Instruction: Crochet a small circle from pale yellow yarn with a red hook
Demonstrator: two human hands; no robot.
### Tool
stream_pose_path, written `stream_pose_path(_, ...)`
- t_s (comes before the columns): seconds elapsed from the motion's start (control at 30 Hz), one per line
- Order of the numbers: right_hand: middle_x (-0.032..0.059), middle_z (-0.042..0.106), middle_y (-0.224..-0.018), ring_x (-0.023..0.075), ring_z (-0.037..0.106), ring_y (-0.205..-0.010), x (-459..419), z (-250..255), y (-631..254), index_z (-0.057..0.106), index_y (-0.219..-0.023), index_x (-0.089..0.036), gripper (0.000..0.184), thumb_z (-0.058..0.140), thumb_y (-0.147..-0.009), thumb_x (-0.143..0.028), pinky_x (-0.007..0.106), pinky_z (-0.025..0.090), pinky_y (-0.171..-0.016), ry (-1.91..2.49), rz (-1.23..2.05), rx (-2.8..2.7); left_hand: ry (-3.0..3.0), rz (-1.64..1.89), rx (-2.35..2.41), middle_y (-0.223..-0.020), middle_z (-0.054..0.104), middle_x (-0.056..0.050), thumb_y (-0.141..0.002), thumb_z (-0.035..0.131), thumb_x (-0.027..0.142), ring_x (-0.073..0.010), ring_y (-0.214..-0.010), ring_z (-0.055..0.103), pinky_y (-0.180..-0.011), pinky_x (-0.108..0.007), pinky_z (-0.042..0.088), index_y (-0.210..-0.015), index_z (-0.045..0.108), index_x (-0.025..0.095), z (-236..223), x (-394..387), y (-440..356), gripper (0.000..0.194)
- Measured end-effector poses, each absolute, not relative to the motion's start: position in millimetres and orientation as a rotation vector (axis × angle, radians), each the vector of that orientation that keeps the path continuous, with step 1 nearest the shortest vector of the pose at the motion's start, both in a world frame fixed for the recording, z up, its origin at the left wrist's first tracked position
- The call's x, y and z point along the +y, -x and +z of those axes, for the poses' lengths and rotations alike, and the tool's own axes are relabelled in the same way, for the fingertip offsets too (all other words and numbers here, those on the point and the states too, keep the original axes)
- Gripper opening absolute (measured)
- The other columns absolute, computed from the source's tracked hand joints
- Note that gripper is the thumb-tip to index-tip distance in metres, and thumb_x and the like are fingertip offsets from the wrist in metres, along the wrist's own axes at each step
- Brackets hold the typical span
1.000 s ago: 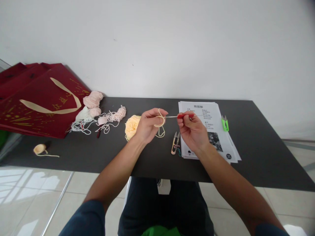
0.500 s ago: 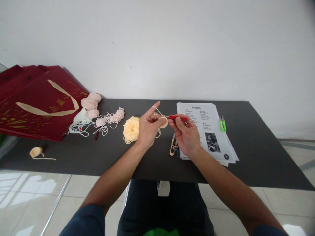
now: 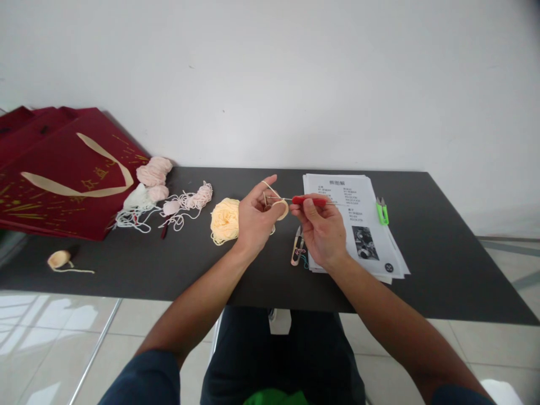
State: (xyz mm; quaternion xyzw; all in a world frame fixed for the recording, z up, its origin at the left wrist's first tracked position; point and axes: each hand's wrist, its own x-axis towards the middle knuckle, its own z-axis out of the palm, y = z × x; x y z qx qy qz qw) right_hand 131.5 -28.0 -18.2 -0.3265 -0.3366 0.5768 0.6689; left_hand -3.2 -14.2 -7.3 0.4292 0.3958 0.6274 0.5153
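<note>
Head camera, and we start far left, where dark red bags [image 3: 63,185] lean by the wall, 1 pale handle looping across the front. Below them on the dark desk [image 3: 442,253] sits a small cream crocheted cup [image 3: 59,259], its loose tail trailing right. Next along, pink yarn balls [image 3: 154,170] and white yarn [image 3: 137,198] bunch against the bags, then a dark red tool [image 3: 164,231] beside a tangle of pale pink yarn [image 3: 200,196]. Now the yellow yarn ball [image 3: 225,220], just beside the left hand [image 3: 255,222]! Up goes that index finger with a strand stretched over it, while the thumb and other fingers clamp on a small cream round piece [image 3: 282,211], held above the desk between the 2 hands. In from the right comes the thin shaft of the red-handled hook [image 3: 310,201], its tip up at the strands; too small to tell whether it is through a loop. Right hand [image 3: 325,233] has its fingers together, clamped on the red handle. Under its left side, pale-handled snips [image 3: 295,254] lie by the papers [image 3: 337,216], a printed stack carrying 1 dark photo, partly behind that hand. Rounding off the row, green snips [image 3: 382,213] rest at the stack's right edge, blades pointing toward the wall
</note>
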Motion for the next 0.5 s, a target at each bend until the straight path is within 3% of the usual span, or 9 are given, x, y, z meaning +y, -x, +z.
stream_pose_path(0.23, -0.0023, 0.078, -0.090, 0.0109, 0.071, -0.073, -26.9, -14.0, -137.9, 0.070, -0.089, -0.026, 0.018, 0.086, -0.082, -0.031, 0.025, 0.060, -0.069, 0.676, 1.180, -0.813, -1.030, 1.547, 0.958, -0.082, 0.067, 0.003, -0.073, 0.077, 0.014, -0.0086, -0.068, 0.056, -0.063, -0.023, 0.044, -0.128, 0.072, 0.023, -7.8, -13.4, 4.5, 0.057)
stream_pose_path(0.5, -0.0021, 0.076, -0.091, 0.0111, 0.069, -0.070, -26.3, -15.5, -143.1, 0.068, -0.091, -0.027, 0.014, 0.082, -0.087, -0.026, 0.027, 0.054, -0.066, 0.670, 1.025, -0.917, -1.022, 1.578, 0.966, -0.080, 0.066, 0.004, -0.071, 0.078, 0.012, -0.0098, -0.068, 0.056, -0.063, -0.024, 0.045, -0.125, 0.072, 0.024, -6.6, -13.3, 4.9, 0.056)
